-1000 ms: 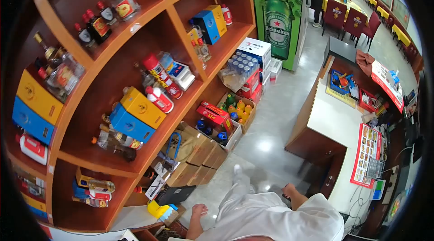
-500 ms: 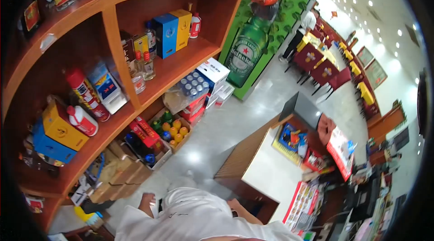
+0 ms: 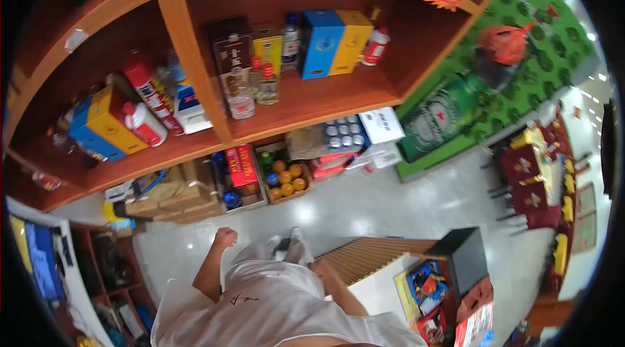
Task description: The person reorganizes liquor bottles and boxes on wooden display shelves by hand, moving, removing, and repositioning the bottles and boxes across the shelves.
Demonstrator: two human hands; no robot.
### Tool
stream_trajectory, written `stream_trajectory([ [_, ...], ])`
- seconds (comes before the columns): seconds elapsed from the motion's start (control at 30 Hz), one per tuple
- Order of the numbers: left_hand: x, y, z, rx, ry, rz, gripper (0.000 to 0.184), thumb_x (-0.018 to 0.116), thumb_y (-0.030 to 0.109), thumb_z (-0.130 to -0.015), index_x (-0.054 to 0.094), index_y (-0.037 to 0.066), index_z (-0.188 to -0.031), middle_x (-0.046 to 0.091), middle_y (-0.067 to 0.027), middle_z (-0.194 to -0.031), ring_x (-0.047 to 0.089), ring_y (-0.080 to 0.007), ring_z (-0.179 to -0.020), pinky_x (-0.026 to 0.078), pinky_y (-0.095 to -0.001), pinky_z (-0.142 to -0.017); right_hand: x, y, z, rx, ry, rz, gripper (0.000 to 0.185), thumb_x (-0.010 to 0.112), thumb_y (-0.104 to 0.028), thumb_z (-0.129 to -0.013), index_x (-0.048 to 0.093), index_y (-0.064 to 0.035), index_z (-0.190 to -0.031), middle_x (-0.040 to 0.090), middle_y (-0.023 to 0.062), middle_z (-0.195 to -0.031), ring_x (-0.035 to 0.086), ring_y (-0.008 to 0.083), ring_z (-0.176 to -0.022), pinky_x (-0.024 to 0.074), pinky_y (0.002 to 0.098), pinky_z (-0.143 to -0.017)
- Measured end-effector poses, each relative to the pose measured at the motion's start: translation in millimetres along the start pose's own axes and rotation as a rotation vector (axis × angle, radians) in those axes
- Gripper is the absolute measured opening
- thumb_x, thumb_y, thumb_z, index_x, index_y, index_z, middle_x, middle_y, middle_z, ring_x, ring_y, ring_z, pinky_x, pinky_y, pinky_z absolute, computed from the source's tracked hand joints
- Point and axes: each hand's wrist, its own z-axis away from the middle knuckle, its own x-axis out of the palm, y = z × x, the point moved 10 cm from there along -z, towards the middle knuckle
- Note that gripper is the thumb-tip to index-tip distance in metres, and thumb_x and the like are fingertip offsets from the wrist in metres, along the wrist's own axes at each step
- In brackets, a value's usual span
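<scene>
My left hand [image 3: 226,237] hangs over the grey floor beside my white shirt [image 3: 260,305], fingers loosely curled but not closed, nothing visible in it. Close to my trousers and the ribbed side of the counter [image 3: 364,257] is my right hand [image 3: 323,271]; its fingers are hidden, so any held thing cannot be made out. Ahead of my left hand stand cardboard boxes [image 3: 179,194] and an open carton with orange-capped bottles [image 3: 286,181]. Above them a wooden shelf [image 3: 312,119] bears liquor bottles [image 3: 241,96] and a blue and yellow box [image 3: 332,44].
A large green bottle picture [image 3: 439,116] is on a panel at the right. Canned drinks [image 3: 344,133] stand below the shelf. The counter holds a blue tray [image 3: 426,285]. Dining chairs [image 3: 524,171] and yellow-covered tables are farther right. Low shelves [image 3: 114,269] stand at the lower left.
My view has turned left, so the shelves now fill more of it and the counter has moved lower. The standing person near the tables is out of view. Both arms remain low beside my body.
</scene>
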Motion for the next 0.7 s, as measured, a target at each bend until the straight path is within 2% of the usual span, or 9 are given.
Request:
stream_trajectory([
  [0.07,-42.9,-85.8,51.4,-0.254,0.135,0.085,0.017,0.063,0.019,-0.093,0.070,0.006,-0.085,0.069,-0.0077,-0.076,0.066,-0.0207,-0.062,0.054,-0.0335,-0.054,16.0,36.7,-74.8,0.058,-0.223,-0.504,0.033,0.064,-0.030,-0.092,0.069,-0.0048,-0.113,0.068,0.0107,-0.088,0.068,0.0248,-0.072,0.0598,0.0482,-0.080],
  [0.17,-67.7,-172.9,160.7,-0.572,0.316,0.150,0.017,0.061,0.020,-0.093,0.069,0.008,-0.086,0.068,-0.0074,-0.076,0.067,-0.0235,-0.063,0.055,-0.0368,-0.054,-41.3,3.8,-82.1,0.080,-0.130,-0.402,0.031,0.066,-0.029,-0.092,0.067,-0.0033,-0.110,0.067,0.0114,-0.088,0.066,0.0248,-0.073,0.0611,0.0440,-0.073],
  [0.27,-61.9,-242.3,228.5,-0.671,0.424,0.341,0.017,0.061,0.022,-0.093,0.069,0.008,-0.092,0.070,-0.0085,-0.084,0.070,-0.0256,-0.072,0.059,-0.0399,-0.063,-59.1,-30.0,-97.2,0.042,-0.121,-0.322,0.028,0.065,-0.026,-0.093,0.067,-0.0033,-0.110,0.069,0.0128,-0.093,0.068,0.0256,-0.077,0.0618,0.0441,-0.070],
  [0.37,-31.8,-308.5,226.3,-0.447,0.301,0.750,0.018,0.059,0.024,-0.093,0.068,0.008,-0.097,0.071,-0.0097,-0.090,0.072,-0.0277,-0.080,0.060,-0.0421,-0.069,-49.7,-66.1,-102.3,0.030,-0.140,-0.179,0.028,0.065,-0.024,-0.093,0.067,-0.0035,-0.112,0.070,0.0141,-0.095,0.068,0.0266,-0.078,0.0620,0.0449,-0.070],
  [0.4,-28.3,-290.5,249.4,-0.477,0.572,0.640,0.019,0.058,0.023,-0.092,0.068,0.008,-0.099,0.071,-0.0110,-0.092,0.072,-0.0285,-0.081,0.059,-0.0442,-0.071,-42.4,-81.0,-112.2,0.018,-0.156,-0.116,0.028,0.065,-0.024,-0.093,0.067,-0.0035,-0.112,0.070,0.0145,-0.096,0.069,0.0269,-0.078,0.0620,0.0449,-0.071],
  [0.5,0.6,-304.9,257.9,-0.432,0.629,0.846,0.020,0.058,0.023,-0.093,0.068,0.008,-0.100,0.072,-0.0118,-0.093,0.072,-0.0293,-0.082,0.059,-0.0445,-0.071,-6.7,-135.9,-101.0,-0.003,-0.220,0.019,0.028,0.067,-0.023,-0.093,0.067,-0.0040,-0.113,0.071,0.0149,-0.099,0.069,0.0272,-0.082,0.0622,0.0451,-0.073],
  [0.53,10.9,-311.9,262.1,-0.435,0.623,0.897,0.017,0.058,0.023,-0.093,0.065,0.007,-0.094,0.068,-0.0104,-0.085,0.069,-0.0274,-0.072,0.058,-0.0409,-0.061,9.6,-149.5,-106.1,-0.041,-0.239,0.056,0.029,0.068,-0.023,-0.092,0.066,-0.0038,-0.113,0.071,0.0149,-0.100,0.070,0.0274,-0.083,0.0626,0.0449,-0.072],
  [0.63,45.8,-365.1,265.4,-0.393,0.463,1.249,0.015,0.058,0.021,-0.093,0.059,0.008,-0.086,0.061,-0.0075,-0.075,0.062,-0.0237,-0.060,0.052,-0.0375,-0.051,68.8,-196.3,-103.4,-0.114,-0.280,0.199,0.028,0.068,-0.022,-0.092,0.067,-0.0035,-0.112,0.071,0.0151,-0.099,0.070,0.0276,-0.081,0.0630,0.0444,-0.071],
  [0.7,37.3,-379.2,297.8,-0.553,0.558,1.140,0.016,0.056,0.019,-0.093,0.055,0.010,-0.081,0.054,-0.0057,-0.067,0.052,-0.0208,-0.051,0.046,-0.0362,-0.043,118.6,-214.4,-108.7,-0.110,-0.312,0.271,0.028,0.068,-0.022,-0.091,0.067,-0.0031,-0.113,0.071,0.0160,-0.099,0.070,0.0280,-0.079,0.0632,0.0437,-0.069],
])
